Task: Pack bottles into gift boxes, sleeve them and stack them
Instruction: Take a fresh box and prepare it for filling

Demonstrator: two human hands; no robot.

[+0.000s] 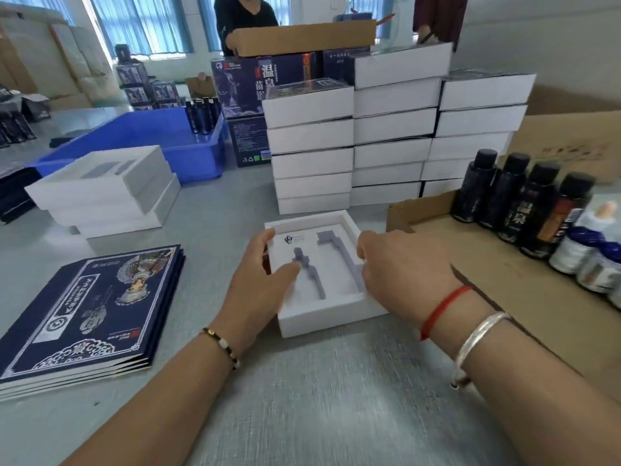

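On table (pixel 302 398) | gift box (pixel 336 311), slots empty | both hands grip sides

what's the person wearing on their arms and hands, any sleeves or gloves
No gloves and no sleeves in view: both forearms are bare. The left hand has a thin dark beaded bracelet at the wrist, with a few pale beads and a gold one. The right hand has a red string around the wrist and, further up the forearm, a plain silver bangle.
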